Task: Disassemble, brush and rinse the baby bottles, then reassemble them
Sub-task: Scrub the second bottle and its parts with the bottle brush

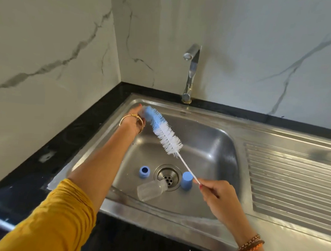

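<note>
My right hand (217, 192) pinches the thin white handle of a bottle brush (163, 132), whose blue-and-white bristle head points up and left over the sink (208, 132). At the far left rim my left hand (135, 117) is stretched out, fingers touching the brush's blue tip. A clear bottle body (151, 189) lies on its side on the sink floor, its neck toward the drain (168, 176). Left of the drain sits a blue screw ring (144, 171). A blue cap (186, 181) stands to the drain's right.
A steel tap (191, 68) rises behind the basin, with no water running. The ridged draining board (293, 181) spreads to the right. Black countertop (73, 135) and marble walls close in on the left and behind.
</note>
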`<action>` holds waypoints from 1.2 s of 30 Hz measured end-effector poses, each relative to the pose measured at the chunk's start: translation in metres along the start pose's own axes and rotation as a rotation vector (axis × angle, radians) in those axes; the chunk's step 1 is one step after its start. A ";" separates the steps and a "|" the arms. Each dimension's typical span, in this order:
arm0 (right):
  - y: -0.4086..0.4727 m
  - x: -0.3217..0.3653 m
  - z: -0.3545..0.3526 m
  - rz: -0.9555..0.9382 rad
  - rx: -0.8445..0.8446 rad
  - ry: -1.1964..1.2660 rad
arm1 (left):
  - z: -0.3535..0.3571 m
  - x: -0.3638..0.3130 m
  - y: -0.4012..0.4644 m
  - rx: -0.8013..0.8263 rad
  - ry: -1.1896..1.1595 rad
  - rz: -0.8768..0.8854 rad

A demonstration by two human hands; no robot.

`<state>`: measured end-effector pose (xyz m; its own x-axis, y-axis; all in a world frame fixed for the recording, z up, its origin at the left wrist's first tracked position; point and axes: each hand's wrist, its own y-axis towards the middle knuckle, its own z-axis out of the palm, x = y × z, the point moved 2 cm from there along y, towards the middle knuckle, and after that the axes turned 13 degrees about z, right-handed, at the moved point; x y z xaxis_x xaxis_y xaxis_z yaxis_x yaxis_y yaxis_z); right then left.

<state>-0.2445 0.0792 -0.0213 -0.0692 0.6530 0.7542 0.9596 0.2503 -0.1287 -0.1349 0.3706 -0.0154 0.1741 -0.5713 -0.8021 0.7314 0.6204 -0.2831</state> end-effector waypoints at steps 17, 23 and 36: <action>0.007 -0.006 0.016 -0.104 0.004 0.035 | 0.025 -0.002 0.020 0.082 0.029 0.093; 0.007 -0.004 0.019 0.402 0.396 0.682 | 0.031 -0.005 0.011 0.176 -0.027 0.199; 0.030 0.027 0.015 0.482 0.235 0.882 | 0.045 0.023 -0.021 0.153 -0.133 -0.003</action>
<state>-0.2214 0.1152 -0.0141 0.6247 -0.0115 0.7808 0.7479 0.2962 -0.5940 -0.1163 0.3204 -0.0042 0.2497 -0.6456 -0.7217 0.8221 0.5352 -0.1942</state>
